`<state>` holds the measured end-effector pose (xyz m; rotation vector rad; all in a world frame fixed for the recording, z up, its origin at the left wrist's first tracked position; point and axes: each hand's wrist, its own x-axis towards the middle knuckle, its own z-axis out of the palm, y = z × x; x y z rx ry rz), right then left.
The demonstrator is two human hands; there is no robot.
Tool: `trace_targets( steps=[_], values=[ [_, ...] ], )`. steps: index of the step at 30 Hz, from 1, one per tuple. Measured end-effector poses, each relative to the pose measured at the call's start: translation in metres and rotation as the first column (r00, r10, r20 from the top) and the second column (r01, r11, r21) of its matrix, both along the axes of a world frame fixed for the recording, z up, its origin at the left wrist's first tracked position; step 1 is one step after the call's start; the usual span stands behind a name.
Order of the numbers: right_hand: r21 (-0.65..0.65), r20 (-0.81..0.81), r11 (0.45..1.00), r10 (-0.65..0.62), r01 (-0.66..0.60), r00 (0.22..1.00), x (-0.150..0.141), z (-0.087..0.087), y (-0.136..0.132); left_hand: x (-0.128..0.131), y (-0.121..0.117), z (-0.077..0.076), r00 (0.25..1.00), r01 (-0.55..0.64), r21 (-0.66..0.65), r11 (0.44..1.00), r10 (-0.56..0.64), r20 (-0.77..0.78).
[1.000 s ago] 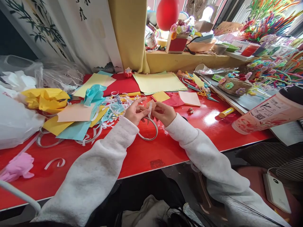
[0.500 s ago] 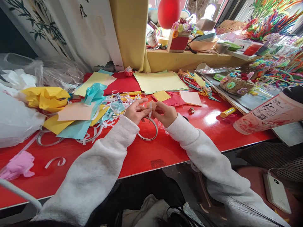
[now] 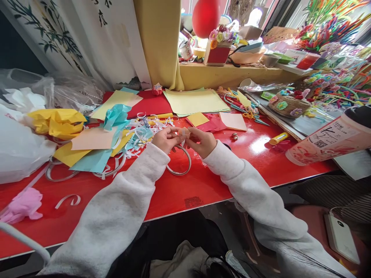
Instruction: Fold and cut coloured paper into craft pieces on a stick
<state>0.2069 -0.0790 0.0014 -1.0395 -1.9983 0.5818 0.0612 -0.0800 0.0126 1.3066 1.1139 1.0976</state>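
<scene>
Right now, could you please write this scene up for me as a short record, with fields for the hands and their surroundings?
Left hand: pinching a peach slip
Right hand: pinching the same slip
Just below hands in view: ring; contact unclear
Left: crumpled yellow paper, pink paper
Right: beads, cup
Behind: yellow sheets
Surface: red table

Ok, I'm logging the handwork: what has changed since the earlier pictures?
The left hand has lowered its index finger to the peach paper; the ring has shifted slightly left and nearer. The right hand still holds the paper; the cup stays put.
</scene>
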Motion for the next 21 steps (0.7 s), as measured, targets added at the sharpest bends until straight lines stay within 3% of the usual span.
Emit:
trace_targets(
  steps=[7, 14, 21],
  values=[
    [-0.133, -0.104, 0.973, 0.177, -0.19, 0.979, 0.0005, 0.0053, -0.0015, -0.0039, 0.0048, 0.0006, 1.0, -0.005, -0.048, 0.999, 0.003, -0.026],
    [-0.224, -0.265, 0.934, 0.218, -0.279, 0.939, 0.0014, -0.0027, 0.0056, -0.004, 0.0062, 0.0007, 0.998, 0.003, -0.064, 0.998, -0.007, -0.068],
    [-0.212, -0.263, 0.947, 0.182, -0.24, 0.948, 0.0001, -0.0028, 0.0061, -0.0026, 0.0054, -0.0011, 0.994, 0.028, -0.075, 0.997, -0.036, -0.105]
  ],
)
